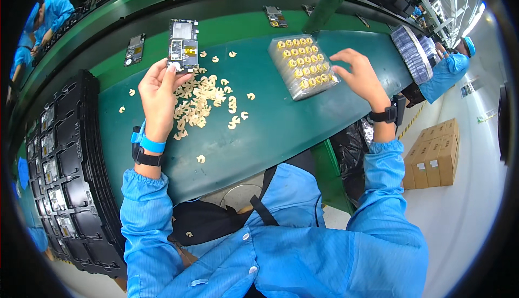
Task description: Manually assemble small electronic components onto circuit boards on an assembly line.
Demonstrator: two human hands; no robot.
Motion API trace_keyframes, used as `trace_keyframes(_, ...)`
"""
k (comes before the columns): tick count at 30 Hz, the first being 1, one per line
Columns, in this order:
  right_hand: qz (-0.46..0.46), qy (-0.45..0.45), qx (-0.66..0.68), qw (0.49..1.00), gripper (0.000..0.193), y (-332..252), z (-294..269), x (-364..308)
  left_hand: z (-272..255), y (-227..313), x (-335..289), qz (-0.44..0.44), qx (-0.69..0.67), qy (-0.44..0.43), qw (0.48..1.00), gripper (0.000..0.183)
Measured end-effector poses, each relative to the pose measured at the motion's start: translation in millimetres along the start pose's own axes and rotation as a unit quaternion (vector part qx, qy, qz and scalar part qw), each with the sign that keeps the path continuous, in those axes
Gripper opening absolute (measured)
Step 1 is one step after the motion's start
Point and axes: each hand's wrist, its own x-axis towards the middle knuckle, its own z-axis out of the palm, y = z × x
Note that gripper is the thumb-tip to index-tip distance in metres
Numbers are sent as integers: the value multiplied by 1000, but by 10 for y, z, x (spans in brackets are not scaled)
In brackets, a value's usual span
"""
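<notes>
While the left hand [158,90] pinches a populated circuit board [184,44] by its lower edge, thumb on the near face, above a green desk [254,149], the right hand [336,64] hangs beside a stack of clear blister trays [312,91], its grip wide, thumb and forefinger parted around nothing. Whether a fingertip touches the stack's edge cannot be told. Rows of yellow ring-shaped parts [300,61] fill most of the visible pockets, suggesting that plenty of the supply is left. Cream C-shaped pieces [201,102] lie heaped below the held board, with strays scattered around, none sorted into a container. Along the far strip, one board [274,17] bears a yellow ring at its near end, apparently further along; another board [135,50], left of the held one, shows no such ring. The held board carries a yellow patch, but the thumb covers part of its lower end, so its completeness is unclear. At far left, stacked black trays [93,155] hold more boards, their stage too small to judge.
</notes>
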Motion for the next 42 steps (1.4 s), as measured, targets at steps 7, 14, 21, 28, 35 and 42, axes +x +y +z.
trace_keyframes(7, 5, -36, -5, 999, 31, 188, 139, -457, 77, 18, -25, 45, 37, 10, 998, 34)
trace_keyframes(14, -33, 90, 83, 992, 18, -72, 253, -286, 44, 35, -27, 72, 101, -54, 991, 23)
trace_keyframes(21, -3, 17, 599, 800, 16, -1492, 977, 452, 92, 32, -120, 85, 117, -58, 988, 21)
trace_keyframes(28, -68, 32, 602, 795, 11, -2070, 1592, 962, 143, 55, -106, 146, 84, 4, 986, 16)
trace_keyframes(35, -71, 1, 603, 795, 14, -2038, 1650, 1015, 82, 51, -89, 141, 139, 28, 980, 15)
trace_keyframes(42, -88, 1, 566, 820, 11, -1946, 1738, 1025, 115, 13, -69, 111, 130, 30, 985, 15)
